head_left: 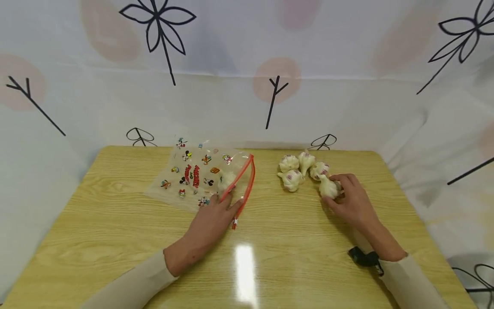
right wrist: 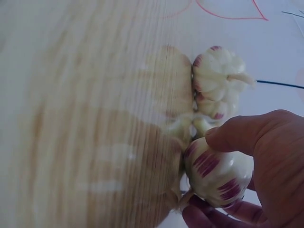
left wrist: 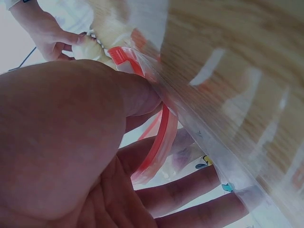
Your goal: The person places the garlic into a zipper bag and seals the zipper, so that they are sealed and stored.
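Note:
A clear zip bag (head_left: 170, 171) with cartoon prints and a red zip strip (head_left: 247, 180) lies on the left half of the table, its mouth towards the right. Inside it, near the mouth, a pale garlic bulb (head_left: 227, 181) shows through the plastic. At the bag's near edge my left hand (head_left: 211, 221) holds the mouth, the red strip passing between thumb and fingers in the left wrist view. On the right, my right hand (head_left: 356, 201) grips a garlic bulb (right wrist: 218, 173) with purple streaks, thumb on one side and fingers on the other, low over the table.
Several other garlic bulbs (head_left: 291, 179) sit in a cluster just left of my right hand. Behind the wooden table (head_left: 293, 257) hangs a white cloth (head_left: 216, 103) printed with plants. A black strap (head_left: 364, 257) is at my right wrist.

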Action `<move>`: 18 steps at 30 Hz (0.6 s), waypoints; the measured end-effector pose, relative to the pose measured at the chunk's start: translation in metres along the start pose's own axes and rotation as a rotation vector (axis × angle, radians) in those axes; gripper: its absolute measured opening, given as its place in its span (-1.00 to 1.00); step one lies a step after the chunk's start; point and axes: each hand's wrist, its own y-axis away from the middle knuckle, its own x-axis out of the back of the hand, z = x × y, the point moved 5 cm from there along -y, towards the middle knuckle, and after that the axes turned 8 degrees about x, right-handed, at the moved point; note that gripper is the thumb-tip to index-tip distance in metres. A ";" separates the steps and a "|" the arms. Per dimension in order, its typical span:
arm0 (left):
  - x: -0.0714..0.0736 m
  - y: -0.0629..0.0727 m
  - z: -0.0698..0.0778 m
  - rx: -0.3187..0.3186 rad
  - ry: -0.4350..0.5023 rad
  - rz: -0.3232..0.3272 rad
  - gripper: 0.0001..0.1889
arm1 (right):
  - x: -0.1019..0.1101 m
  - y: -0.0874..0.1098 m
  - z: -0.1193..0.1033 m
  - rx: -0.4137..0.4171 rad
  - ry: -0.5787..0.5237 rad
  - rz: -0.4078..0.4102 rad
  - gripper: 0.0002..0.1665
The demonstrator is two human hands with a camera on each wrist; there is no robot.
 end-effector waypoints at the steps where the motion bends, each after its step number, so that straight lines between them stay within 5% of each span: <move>1: 0.000 0.000 0.000 0.001 0.003 0.005 -0.44 | 0.001 0.000 0.000 0.001 0.001 0.000 -0.33; 18: 0.000 -0.004 0.001 0.027 -0.039 -0.025 -0.45 | -0.001 0.000 0.001 -0.015 -0.008 -0.016 -0.32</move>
